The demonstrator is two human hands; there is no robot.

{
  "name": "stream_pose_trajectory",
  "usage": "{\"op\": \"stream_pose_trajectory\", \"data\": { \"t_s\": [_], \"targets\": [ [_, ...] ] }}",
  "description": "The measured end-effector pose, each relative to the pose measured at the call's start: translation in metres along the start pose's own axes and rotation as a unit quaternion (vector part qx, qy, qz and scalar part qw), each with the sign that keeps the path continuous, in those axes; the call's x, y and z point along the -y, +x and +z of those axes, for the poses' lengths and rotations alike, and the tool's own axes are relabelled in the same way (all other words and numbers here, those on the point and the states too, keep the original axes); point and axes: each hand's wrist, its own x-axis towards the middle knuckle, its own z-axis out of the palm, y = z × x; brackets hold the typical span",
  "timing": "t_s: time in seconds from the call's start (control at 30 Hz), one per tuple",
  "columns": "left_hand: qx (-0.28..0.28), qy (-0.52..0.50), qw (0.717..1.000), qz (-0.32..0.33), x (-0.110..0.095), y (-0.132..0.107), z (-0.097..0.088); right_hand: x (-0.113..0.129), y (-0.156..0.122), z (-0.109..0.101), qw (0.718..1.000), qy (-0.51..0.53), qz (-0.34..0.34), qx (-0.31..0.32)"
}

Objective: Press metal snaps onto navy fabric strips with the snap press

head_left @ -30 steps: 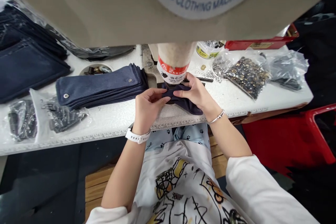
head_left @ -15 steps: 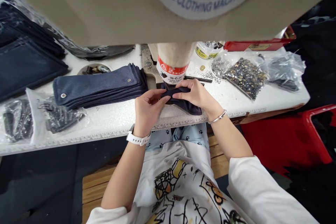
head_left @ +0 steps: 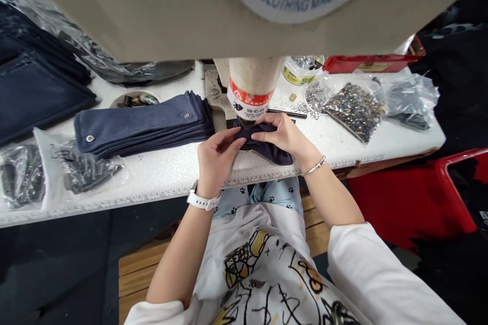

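Under the head of a snap press (head_left: pixel 249 92) lies a dark navy fabric piece (head_left: pixel 271 151), bunched and folded. My left hand (head_left: pixel 218 156) pinches its left edge between thumb and fingers. From the other side, my right hand (head_left: pixel 284 137) grips the same cloth, thumb and forefinger close beneath the press tip. The spot where the tip meets the cloth is mostly hidden by my fingers. Left of my hands rests a stack of navy fabric strips (head_left: pixel 143 124), the top one bearing a metal snap near each end.
Bags of black springs (head_left: pixel 86 170) sit at the left front. Folded navy fabric (head_left: pixel 38 91) is piled behind them. To the right are loose metal rings (head_left: pixel 307 110), a bag of snap parts (head_left: pixel 356 109), a tub (head_left: pixel 301 72) and a red tray (head_left: pixel 366 63). A red chair (head_left: pixel 412 198) stands at right.
The view has shifted slightly. Both hands keep their grip on the navy cloth under the press, with my left fingertips moved a touch back from the tip.
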Motion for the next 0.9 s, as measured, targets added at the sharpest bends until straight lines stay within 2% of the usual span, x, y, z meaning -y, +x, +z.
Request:
{"op": "stream_pose_trajectory", "data": {
  "t_s": [0.1,0.4,0.53,0.63,0.9],
  "targets": [
    [-0.001,-0.014,1.000,0.013,0.000,-0.002,0.001,0.000,0.000,0.000,1.000,0.008,0.010,0.005],
    [-0.056,-0.056,0.996,0.026,-0.002,-0.001,0.014,0.007,-0.002,0.000,1.000,0.011,0.012,-0.002],
    [-0.088,-0.002,0.992,0.086,0.002,-0.006,0.017,0.006,-0.004,0.001,1.000,0.017,0.010,-0.005],
    [-0.082,0.027,0.990,0.108,0.008,-0.009,0.016,0.005,-0.006,0.002,1.000,0.024,0.008,-0.007],
    [-0.056,0.021,0.996,0.071,0.016,-0.004,0.008,0.004,-0.001,-0.001,1.000,0.022,0.005,0.006]
  ]
}}
